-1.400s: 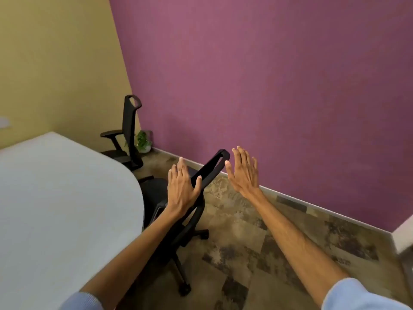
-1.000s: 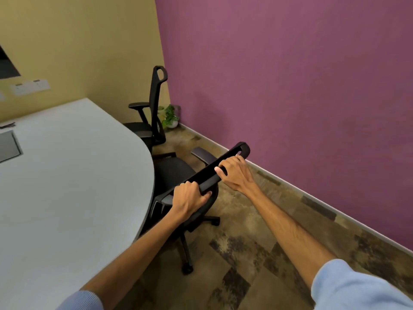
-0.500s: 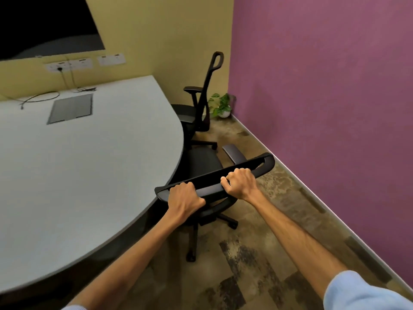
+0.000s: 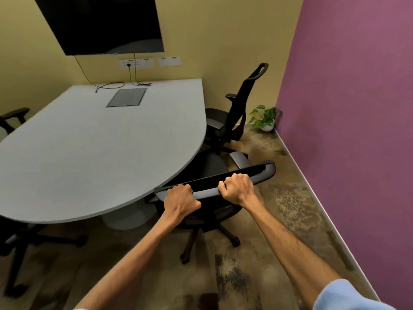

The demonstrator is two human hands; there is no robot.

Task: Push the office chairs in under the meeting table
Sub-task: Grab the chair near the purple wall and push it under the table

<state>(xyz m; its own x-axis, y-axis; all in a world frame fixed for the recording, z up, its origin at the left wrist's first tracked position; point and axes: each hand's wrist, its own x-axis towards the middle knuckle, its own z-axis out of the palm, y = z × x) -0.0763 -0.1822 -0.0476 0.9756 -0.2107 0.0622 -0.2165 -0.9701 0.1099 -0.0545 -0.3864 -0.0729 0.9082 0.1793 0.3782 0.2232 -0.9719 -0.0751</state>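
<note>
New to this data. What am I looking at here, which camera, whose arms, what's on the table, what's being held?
There is no robot here. A person wears one wide-angle camera on the head, looking forward and down, so the two bare arms reaching in from the bottom are their own.

The left hand and the right hand each have a closed grip on the top rail of the black office chair's backrest. Its seat sits partly under the edge of the grey rounded meeting table.

On the table lie a flush grey hatch panel and a black cable that runs up to the wall sockets below a dark wall screen.

A second black office chair stands further along the table, near a small potted plant in the corner. Parts of other chairs show at the left edge.
</note>
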